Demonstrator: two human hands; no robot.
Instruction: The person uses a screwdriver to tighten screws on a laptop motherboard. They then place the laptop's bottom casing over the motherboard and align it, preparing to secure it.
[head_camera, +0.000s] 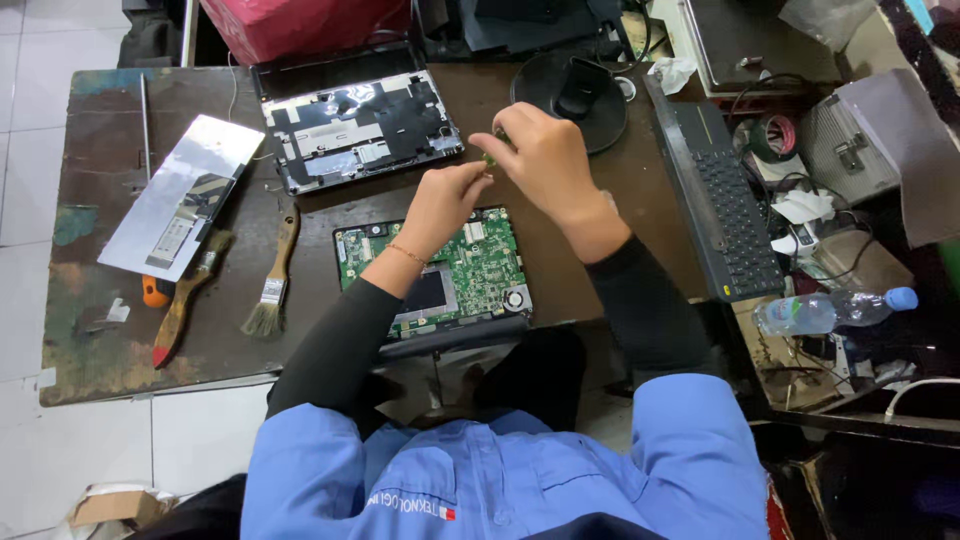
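**Two hands, one small green part above an opened laptop**

Both hands meet over the worn dark table (120, 330). The left hand (445, 200) and the right hand (540, 160) each pinch the same small green part (489, 158) between fingertips, holding it in the air just above the far edge of the green circuit board (480, 270). What kind of part it is cannot be told at this size.

One circuit board lies in one open laptop base directly below the wrists, with a single round fan (515, 298) at its near right corner. One more laptop shell (360, 130), black with silver foil patches, sits just beyond it. One silver panel (180, 195) lies tilted at the left.

Two brushes rest beside that panel: a pale-handled one (275, 275) and a darker one with a red tip (185, 300). One black keyboard (725, 200) runs along the right edge, one round black stand base (575, 95) sits at the far side, and one plastic water bottle (830, 310) lies on its side off to the right.
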